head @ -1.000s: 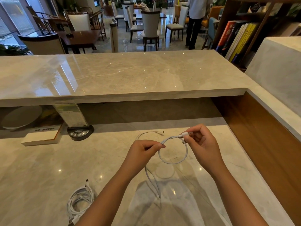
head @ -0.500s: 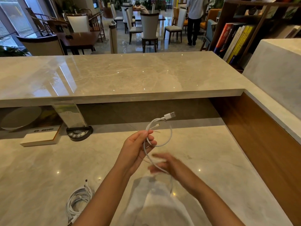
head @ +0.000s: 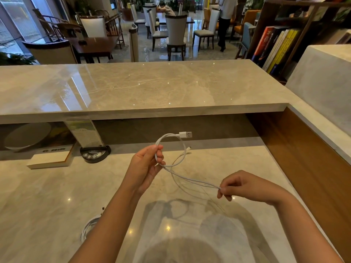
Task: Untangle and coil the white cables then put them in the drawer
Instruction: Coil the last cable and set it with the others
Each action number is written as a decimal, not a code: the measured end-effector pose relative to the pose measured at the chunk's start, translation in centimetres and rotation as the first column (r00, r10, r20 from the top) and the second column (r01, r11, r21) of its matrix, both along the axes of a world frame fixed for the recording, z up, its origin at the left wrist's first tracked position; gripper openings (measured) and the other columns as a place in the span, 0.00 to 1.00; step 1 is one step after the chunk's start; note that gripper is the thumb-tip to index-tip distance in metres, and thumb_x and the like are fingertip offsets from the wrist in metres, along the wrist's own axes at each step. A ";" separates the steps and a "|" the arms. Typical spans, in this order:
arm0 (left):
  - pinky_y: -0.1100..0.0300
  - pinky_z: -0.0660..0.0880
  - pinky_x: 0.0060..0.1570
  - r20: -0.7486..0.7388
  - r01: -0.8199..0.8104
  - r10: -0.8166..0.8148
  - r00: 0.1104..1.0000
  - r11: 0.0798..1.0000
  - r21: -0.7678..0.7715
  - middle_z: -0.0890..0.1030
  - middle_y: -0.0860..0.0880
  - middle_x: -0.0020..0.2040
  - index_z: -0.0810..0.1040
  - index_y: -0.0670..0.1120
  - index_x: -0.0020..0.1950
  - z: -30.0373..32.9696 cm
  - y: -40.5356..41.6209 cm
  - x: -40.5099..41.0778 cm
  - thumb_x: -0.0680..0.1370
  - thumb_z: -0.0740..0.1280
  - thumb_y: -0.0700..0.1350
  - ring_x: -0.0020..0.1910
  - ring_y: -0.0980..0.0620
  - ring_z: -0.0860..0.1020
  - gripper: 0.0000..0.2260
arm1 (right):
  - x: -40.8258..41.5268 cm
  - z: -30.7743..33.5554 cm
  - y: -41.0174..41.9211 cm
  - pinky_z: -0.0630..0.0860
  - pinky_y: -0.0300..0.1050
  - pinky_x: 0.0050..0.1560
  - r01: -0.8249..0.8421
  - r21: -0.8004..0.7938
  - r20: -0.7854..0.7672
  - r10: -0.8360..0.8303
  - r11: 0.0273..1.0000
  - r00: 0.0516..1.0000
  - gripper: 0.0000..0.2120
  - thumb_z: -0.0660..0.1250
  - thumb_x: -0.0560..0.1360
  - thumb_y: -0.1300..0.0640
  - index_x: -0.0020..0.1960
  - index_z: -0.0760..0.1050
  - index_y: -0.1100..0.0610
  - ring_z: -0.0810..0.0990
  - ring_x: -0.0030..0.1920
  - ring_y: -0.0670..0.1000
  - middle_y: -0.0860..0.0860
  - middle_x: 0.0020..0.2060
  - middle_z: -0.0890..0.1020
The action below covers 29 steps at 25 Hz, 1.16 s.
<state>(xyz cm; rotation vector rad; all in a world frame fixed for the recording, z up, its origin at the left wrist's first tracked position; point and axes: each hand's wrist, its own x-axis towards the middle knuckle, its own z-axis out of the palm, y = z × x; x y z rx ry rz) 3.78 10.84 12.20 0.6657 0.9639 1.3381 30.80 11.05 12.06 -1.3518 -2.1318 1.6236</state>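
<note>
A white USB cable [head: 190,179] hangs in the air above the marble desk [head: 57,196]. My left hand [head: 146,166] grips one loop of it, with the USB plug [head: 185,134] sticking out to the upper right. My right hand [head: 241,186] pinches the doubled strand and holds it stretched out to the lower right. The small connector end [head: 189,148] dangles beside the loop. A second white cable [head: 89,227], coiled, lies on the desk at lower left, partly hidden behind my left forearm. No drawer is in view.
A raised marble counter [head: 142,88] runs across in front of the desk. Under it sit a white box [head: 50,159], a black button device [head: 95,153] with an acrylic sign holder, and a round plate [head: 26,136]. A wooden side panel [head: 307,158] bounds the right.
My right hand has moved from under the loop out to the lower right, pulling the doubled cable strand taut. My left hand keeps hold of the loop.
</note>
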 end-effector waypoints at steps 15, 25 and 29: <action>0.63 0.77 0.33 -0.470 0.176 -0.220 0.855 0.975 -0.136 0.80 0.49 0.30 0.82 0.40 0.40 -1.6 -1.4 2.0 0.77 0.64 0.37 0.28 0.55 0.77 0.08 | -7.0 2.0 3.0 0.73 0.44 0.34 0.380 0.501 0.194 -0.529 0.778 0.826 0.09 0.68 0.73 0.55 0.39 0.79 0.61 0.73 0.31 0.47 0.48 0.29 0.78; 0.62 0.79 0.42 -0.236 0.069 -0.085 0.968 0.995 -0.077 0.85 0.43 0.42 0.83 0.39 0.49 -3.0 -2.1 3.8 0.78 0.63 0.40 0.42 0.50 0.84 0.09 | -11.1 -1.3 -2.3 0.73 0.28 0.40 0.585 0.436 -0.265 -0.523 0.684 0.810 0.14 0.66 0.75 0.59 0.59 0.78 0.51 0.77 0.41 0.44 0.49 0.45 0.79; 0.65 0.78 0.39 -0.193 0.077 -0.089 0.977 0.995 -0.066 0.85 0.43 0.43 0.82 0.38 0.51 -3.0 -2.1 4.1 0.79 0.61 0.41 0.42 0.51 0.84 0.11 | -11.9 -2.1 -3.0 0.72 0.28 0.41 0.465 0.427 -0.181 -0.431 0.776 0.884 0.19 0.56 0.80 0.55 0.69 0.63 0.39 0.72 0.44 0.43 0.47 0.47 0.67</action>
